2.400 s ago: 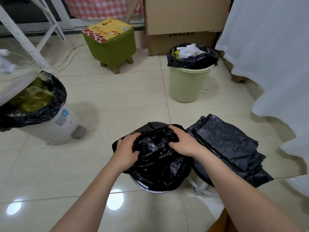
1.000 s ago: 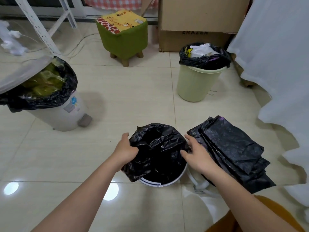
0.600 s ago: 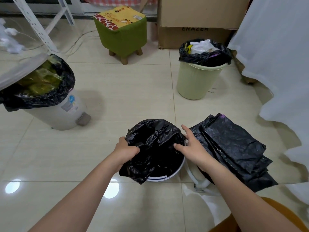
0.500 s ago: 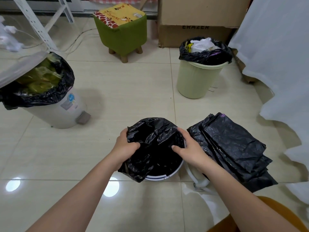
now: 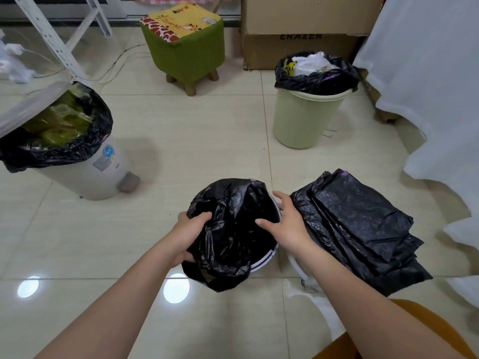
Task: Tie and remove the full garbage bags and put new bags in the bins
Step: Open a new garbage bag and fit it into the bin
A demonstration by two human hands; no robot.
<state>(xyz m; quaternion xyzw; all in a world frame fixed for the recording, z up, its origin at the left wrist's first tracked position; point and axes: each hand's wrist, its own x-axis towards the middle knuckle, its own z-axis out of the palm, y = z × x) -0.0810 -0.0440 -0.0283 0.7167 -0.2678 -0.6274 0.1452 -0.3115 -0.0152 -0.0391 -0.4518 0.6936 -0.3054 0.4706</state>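
Note:
A small white bin (image 5: 264, 261) stands on the floor right below me, lined with a new black bag (image 5: 228, 229) whose edge hangs over the near left rim. My left hand (image 5: 188, 235) grips that hanging edge. My right hand (image 5: 287, 224) is at the bin's right rim, fingers spread and fairly straight, thumb over the bag's opening. A stack of folded black bags (image 5: 363, 229) lies just to the right. A pale green bin (image 5: 308, 112) with a full black bag stands at the back right. A grey pedal bin (image 5: 85, 164), full, its lid up, stands at the left.
A green padded stool (image 5: 184, 45) and a cardboard box (image 5: 298, 29) stand at the back. White cloth (image 5: 427, 86) hangs along the right. A white metal frame (image 5: 51, 35) and cables are at the back left. Something white (image 5: 305, 281) lies under my right forearm.
My left hand has pulled the bag's edge down over the near left rim. My right hand has let go of the bag and spread its fingers at the right rim.

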